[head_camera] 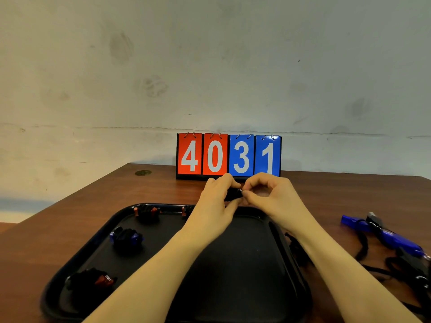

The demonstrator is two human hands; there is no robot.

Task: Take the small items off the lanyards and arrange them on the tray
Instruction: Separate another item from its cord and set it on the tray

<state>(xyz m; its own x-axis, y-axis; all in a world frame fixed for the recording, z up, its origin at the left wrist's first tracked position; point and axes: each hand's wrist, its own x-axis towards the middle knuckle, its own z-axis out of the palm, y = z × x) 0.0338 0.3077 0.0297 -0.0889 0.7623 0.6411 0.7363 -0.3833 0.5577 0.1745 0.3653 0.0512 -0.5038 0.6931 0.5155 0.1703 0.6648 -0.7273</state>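
Above the twelve o'clock rim of the black tray (283,250), the left hand (218,197) grips a small black item (233,194) while the right hand (265,192) pinches its three o'clock end.

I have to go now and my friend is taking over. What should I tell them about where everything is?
Left hand and right hand: both pinch one small black item above the tray's far edge, working at its ring.
Black tray: four bundled items lie along its left side and far edge, red, blue, red, plus one half hidden behind the left wrist.
Still to do: blue whistles on black lanyards lie on the table, right of the tray.
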